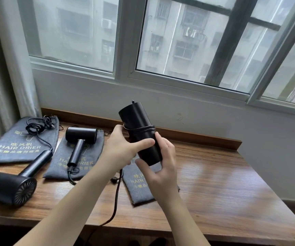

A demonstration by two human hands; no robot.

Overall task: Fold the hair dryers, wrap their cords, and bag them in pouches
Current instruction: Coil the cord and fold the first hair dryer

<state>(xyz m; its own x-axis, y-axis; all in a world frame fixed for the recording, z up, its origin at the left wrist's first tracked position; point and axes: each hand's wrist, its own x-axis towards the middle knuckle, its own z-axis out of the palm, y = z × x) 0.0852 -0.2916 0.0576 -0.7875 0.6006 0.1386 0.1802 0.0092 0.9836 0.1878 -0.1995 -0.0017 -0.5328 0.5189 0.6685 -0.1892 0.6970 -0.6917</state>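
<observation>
I hold a folded black hair dryer (139, 134) upright above the wooden table (214, 183). My left hand (123, 148) grips its barrel, thumb across the front. My right hand (162, 167) curls round its lower end. Its cord (143, 129) is looped twice around the body, and the rest hangs down past the table's front edge. Beneath my hands lies a grey pouch (139, 185) with gold lettering. A second dryer (80, 139), unfolded, rests on the middle pouch (90, 157). A third dryer (10, 185) lies at the left edge, with its cord coiled on the left pouch (15, 144).
A white wall and a window sill run behind the table, with a raised wooden lip (196, 137) along the back. A curtain (1, 68) hangs at the left. The right half of the tabletop shows bare wood.
</observation>
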